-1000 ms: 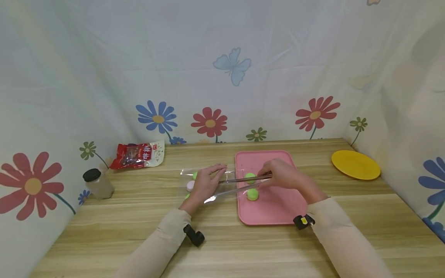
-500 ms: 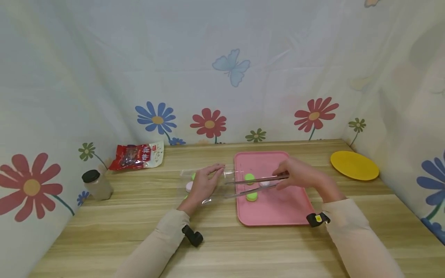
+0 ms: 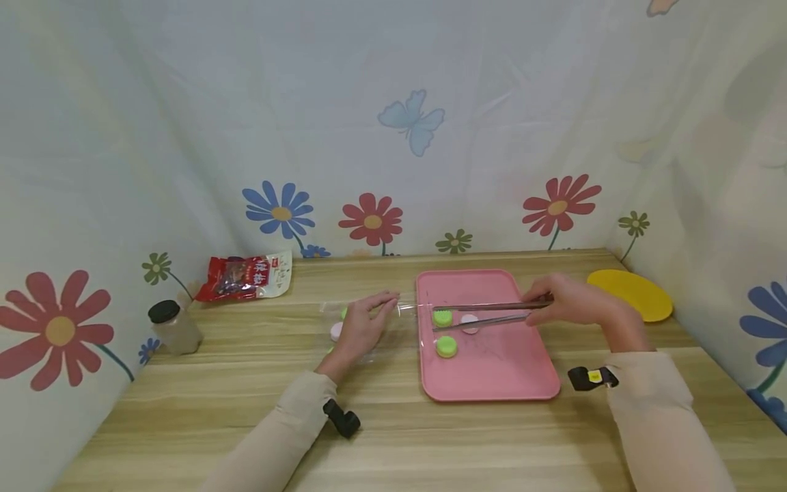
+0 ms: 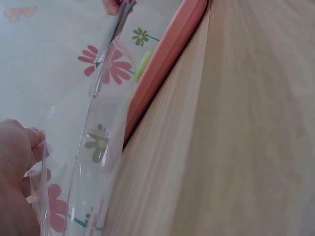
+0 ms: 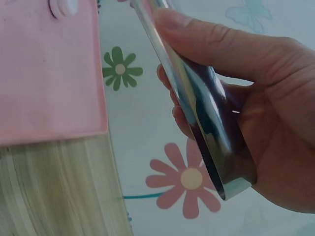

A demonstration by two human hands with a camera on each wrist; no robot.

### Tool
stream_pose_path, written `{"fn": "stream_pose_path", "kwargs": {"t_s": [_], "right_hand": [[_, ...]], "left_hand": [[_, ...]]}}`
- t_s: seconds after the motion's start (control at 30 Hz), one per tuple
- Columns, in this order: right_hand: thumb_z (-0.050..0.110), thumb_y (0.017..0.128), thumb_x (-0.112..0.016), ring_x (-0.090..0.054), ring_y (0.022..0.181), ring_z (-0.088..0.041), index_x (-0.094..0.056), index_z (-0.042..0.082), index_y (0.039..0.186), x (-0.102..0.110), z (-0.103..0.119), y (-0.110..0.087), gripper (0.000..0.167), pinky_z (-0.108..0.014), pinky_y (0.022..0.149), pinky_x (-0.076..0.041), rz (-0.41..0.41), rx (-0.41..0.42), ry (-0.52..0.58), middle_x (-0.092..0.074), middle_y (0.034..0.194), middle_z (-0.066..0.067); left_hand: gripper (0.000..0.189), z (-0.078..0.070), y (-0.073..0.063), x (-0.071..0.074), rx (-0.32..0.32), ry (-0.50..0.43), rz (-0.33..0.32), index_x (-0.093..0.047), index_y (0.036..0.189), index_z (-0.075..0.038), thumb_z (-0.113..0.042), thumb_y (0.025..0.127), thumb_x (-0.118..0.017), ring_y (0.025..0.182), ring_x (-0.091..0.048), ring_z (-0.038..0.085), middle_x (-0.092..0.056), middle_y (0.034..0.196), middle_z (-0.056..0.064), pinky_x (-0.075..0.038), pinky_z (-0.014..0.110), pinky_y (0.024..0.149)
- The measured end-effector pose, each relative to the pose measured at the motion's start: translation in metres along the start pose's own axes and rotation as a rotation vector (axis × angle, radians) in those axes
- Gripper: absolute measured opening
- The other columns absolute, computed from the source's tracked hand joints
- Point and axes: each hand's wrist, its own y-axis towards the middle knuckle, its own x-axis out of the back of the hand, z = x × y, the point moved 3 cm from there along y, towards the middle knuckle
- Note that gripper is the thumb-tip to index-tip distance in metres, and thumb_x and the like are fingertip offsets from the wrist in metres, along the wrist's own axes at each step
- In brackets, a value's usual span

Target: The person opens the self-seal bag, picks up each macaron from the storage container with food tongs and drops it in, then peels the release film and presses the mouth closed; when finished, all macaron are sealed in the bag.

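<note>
My left hand (image 3: 359, 331) pinches the edge of a clear plastic bag (image 3: 406, 336) lying on the table. Inside the bag are a pale pink macaron (image 3: 335, 331) and green ones, partly hidden by that hand. In the left wrist view the bag (image 4: 98, 162) is held up with its mouth towards the tray. My right hand (image 3: 570, 301) grips metal tongs (image 3: 498, 320), whose arms stand apart over the pink tray (image 3: 492, 376) with nothing between the tips that I can make out. Two green macarons (image 3: 446, 346) and a pale one (image 3: 470, 324) lie on the tray.
A yellow plate (image 3: 630, 294) sits at the right, behind my right hand. At the back left lie a red and white snack packet (image 3: 246, 276) and a jar with a black lid (image 3: 175, 328). Flowered cloth (image 3: 418, 205) encloses the wooden table (image 3: 393, 437).
My right hand has drawn the tongs rightward out of the bag to over the tray, uncovering the pale macaron there. My left hand has stayed on the bag.
</note>
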Motion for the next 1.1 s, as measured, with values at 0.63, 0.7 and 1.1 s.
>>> {"fn": "stream_pose_path", "kwargs": {"t_s": [0.63,0.7,1.1], "right_hand": [[0.012,0.081,-0.084,-0.056,0.071,-0.017,-0.078,0.0,0.103,-0.003,-0.007,0.005,0.026,-0.03,0.064,-0.054,-0.033,-0.081,-0.113,-0.065,0.081,0.001],[0.012,0.081,-0.084,-0.055,0.071,-0.017,-0.078,0.0,0.103,-0.004,-0.008,0.005,0.026,-0.03,0.063,-0.053,-0.034,-0.095,-0.112,-0.064,0.08,0.001],[0.011,0.081,-0.084,-0.053,0.07,-0.018,-0.079,0.002,0.101,-0.002,-0.006,0.004,0.022,-0.03,0.061,-0.051,-0.057,-0.057,-0.132,-0.061,0.076,0.001]], "left_hand": [[0.024,0.0,-0.001,0.0,-0.01,-0.021,0.013,-0.074,0.118,-0.01,-0.022,0.101,-0.063,0.124,-0.059,0.02,-0.067,0.127,0.012,-0.047,0.035,0.105],[0.024,0.0,0.0,-0.001,-0.009,-0.009,0.02,-0.073,0.119,-0.01,-0.023,0.101,-0.062,0.125,-0.059,0.019,-0.067,0.127,0.012,-0.047,0.035,0.105],[0.024,0.001,-0.001,0.0,0.018,0.014,0.012,-0.074,0.118,-0.013,-0.024,0.101,-0.062,0.126,-0.058,0.018,-0.067,0.129,0.009,-0.047,0.036,0.106]]}}
